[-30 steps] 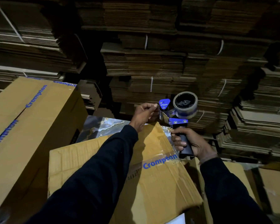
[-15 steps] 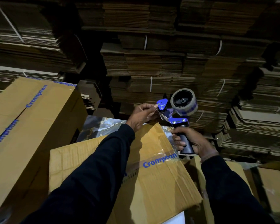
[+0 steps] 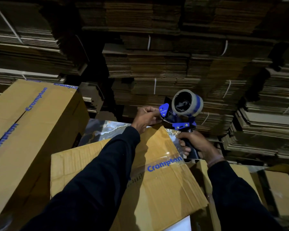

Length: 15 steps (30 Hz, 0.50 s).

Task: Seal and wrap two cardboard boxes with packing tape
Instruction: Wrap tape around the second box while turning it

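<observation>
A blue tape dispenser [image 3: 182,117] with a roll of clear packing tape [image 3: 188,102] is held above the far edge of a creased cardboard box [image 3: 158,184] printed "Crompton". My right hand [image 3: 197,144] grips the dispenser's black handle. My left hand [image 3: 146,118] pinches at the dispenser's front, by the blue guard, where the tape end sits; the tape end itself is hard to make out. A strip of clear tape [image 3: 158,160] lies across the box top. A taller taped Crompton box [image 3: 23,130] stands at the left.
Strapped stacks of flattened cardboard [image 3: 157,64] fill the whole background. A glossy marbled sheet [image 3: 103,130] lies behind the creased box. More cardboard pieces [image 3: 279,190] lie at the lower right. The room is dim.
The dispenser has lifted slightly and tilted, its roll turning more toward me. My left hand stays pinched at its front. The boxes have not moved.
</observation>
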Motion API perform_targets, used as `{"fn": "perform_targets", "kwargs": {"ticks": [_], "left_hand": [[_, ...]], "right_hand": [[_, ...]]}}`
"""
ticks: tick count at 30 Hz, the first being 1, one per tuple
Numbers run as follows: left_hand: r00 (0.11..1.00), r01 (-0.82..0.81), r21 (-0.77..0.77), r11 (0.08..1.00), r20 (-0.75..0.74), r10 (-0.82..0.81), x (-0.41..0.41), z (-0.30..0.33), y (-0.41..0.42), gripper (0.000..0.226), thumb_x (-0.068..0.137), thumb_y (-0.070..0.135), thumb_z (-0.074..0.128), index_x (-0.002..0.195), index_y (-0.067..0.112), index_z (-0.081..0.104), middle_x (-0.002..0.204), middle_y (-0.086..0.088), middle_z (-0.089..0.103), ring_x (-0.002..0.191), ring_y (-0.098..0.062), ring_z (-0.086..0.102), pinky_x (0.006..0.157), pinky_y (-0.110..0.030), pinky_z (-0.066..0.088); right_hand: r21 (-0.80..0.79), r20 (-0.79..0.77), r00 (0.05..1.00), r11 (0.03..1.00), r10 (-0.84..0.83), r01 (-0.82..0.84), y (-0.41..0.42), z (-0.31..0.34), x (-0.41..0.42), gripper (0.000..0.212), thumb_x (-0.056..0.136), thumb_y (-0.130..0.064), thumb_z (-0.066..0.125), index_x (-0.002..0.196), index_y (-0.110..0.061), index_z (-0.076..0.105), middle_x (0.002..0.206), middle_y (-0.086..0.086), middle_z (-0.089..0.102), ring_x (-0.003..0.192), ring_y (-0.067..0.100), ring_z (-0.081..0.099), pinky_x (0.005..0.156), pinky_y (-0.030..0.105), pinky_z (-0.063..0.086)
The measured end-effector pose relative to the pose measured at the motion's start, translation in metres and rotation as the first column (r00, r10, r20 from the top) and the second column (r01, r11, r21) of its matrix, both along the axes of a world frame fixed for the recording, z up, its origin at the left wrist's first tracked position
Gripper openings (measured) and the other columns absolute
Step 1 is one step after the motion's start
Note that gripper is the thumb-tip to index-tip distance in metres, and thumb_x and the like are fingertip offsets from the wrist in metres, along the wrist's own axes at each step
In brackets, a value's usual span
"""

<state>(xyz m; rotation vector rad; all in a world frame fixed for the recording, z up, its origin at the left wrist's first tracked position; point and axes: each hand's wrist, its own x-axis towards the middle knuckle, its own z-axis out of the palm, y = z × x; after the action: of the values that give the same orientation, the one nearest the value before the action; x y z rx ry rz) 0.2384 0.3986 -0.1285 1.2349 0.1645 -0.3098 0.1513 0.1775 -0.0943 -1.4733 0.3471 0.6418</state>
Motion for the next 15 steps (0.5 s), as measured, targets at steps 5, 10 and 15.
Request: {"fn": "perform_targets", "kwargs": {"ticks": [5,10,15], "left_hand": [[0.999,-0.02,-0.031,0.999,-0.038,0.019,-0.003,-0.002,-0.003,0.025,0.096,0.005,0.071,0.117,-0.01,0.069,0.092,-0.014,0.076,0.075,-0.017,0.076,0.077,-0.032,0.066],[0.999,-0.025,-0.023,0.999,-0.043,0.024,-0.006,-0.003,-0.001,0.027,0.097,-0.003,0.068,0.119,-0.017,0.065,0.1,-0.02,0.076,0.085,-0.021,0.078,0.079,-0.031,0.066],[0.992,-0.049,-0.122,0.991,-0.117,0.035,-0.013,0.0,0.003,0.009,0.098,-0.005,0.065,0.104,-0.007,0.07,0.092,-0.015,0.079,0.081,-0.018,0.079,0.068,-0.024,0.063]], "right_hand": [[-0.058,0.049,0.999,0.998,-0.021,0.024,0.0,0.0,-0.003,0.018,0.095,-0.011,0.064,0.078,-0.007,0.058,0.061,0.011,0.05,0.04,0.02,0.037,0.041,0.03,0.034],[-0.201,0.113,0.993,0.978,-0.029,0.051,0.007,0.0,-0.009,0.026,0.095,-0.024,0.073,0.079,-0.004,0.066,0.062,0.015,0.06,0.044,0.025,0.052,0.047,0.032,0.04],[-0.343,0.268,0.961,0.926,-0.064,0.157,0.013,0.002,-0.012,0.03,0.095,-0.024,0.076,0.09,0.006,0.071,0.066,0.017,0.065,0.056,0.028,0.062,0.053,0.034,0.051]]}}
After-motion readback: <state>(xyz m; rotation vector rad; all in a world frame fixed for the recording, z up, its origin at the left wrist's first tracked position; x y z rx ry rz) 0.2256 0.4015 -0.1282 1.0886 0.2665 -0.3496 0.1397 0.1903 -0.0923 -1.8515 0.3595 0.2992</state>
